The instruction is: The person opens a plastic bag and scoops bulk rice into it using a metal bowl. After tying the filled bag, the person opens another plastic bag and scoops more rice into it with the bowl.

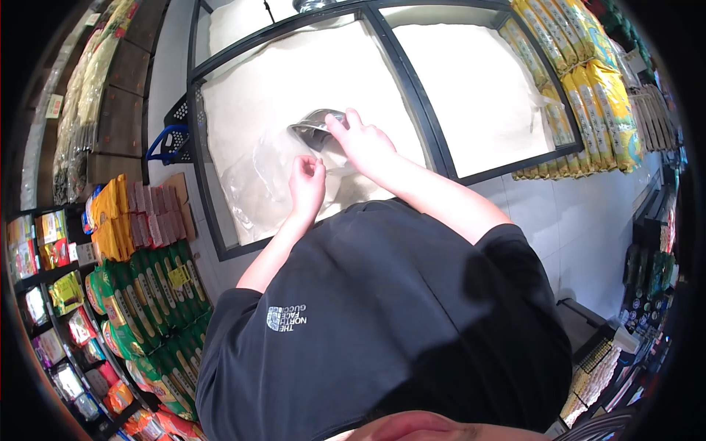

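My right hand (362, 141) grips the rim of a shiny metal bowl (312, 132), thumb and fingers pinched on its right side. The bowl is tilted, its left edge at the mouth of a clear plastic bag (257, 173). My left hand (307, 180) is closed in a pinch on the near edge of that bag, just below the bowl. Beneath both hands is a black-framed bin holding fine white grain or powder (294, 81); I cannot tell which. How much the bag holds is hard to make out through the glare.
A dark bar (403, 81) divides this bin from a right-hand bin of white contents (471, 88). Yellow bags (603, 110) are stacked at the right. Green packs (154, 294) and orange packs (112, 217) stand at the left, near a blue-handled black basket (175, 140).
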A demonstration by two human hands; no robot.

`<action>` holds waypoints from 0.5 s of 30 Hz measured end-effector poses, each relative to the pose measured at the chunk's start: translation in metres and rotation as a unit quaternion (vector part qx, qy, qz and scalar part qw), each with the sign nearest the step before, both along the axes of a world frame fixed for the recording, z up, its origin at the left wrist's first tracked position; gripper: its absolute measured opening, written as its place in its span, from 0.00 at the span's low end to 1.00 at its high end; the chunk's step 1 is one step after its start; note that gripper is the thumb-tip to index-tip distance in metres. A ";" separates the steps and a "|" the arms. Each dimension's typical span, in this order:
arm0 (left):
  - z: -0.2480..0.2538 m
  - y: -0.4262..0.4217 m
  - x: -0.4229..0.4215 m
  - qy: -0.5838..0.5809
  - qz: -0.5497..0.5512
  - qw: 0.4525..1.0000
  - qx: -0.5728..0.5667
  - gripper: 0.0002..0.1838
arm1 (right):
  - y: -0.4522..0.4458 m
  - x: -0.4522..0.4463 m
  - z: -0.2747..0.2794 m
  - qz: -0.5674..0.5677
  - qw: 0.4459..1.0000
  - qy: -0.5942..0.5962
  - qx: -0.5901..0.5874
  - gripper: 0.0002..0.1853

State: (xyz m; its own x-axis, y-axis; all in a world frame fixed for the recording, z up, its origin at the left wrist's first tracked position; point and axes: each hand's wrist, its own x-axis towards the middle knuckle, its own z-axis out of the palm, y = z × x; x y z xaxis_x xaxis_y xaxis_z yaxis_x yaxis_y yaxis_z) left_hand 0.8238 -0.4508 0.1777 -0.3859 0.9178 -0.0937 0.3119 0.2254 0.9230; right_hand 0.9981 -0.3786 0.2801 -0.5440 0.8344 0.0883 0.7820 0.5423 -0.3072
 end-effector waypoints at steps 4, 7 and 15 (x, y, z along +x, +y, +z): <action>-0.006 -0.001 -0.003 -0.017 -0.004 1.000 -0.002 0.08 | -0.002 0.012 -0.002 -0.036 0.998 0.035 -0.031 0.32; -0.013 -0.001 -0.006 -0.013 -0.013 1.000 0.023 0.08 | -0.003 0.026 -0.015 -0.077 0.991 0.104 -0.037 0.33; -0.005 0.004 -0.004 -0.076 -0.012 0.997 0.025 0.07 | -0.019 0.076 -0.030 -0.190 0.933 0.297 -0.077 0.40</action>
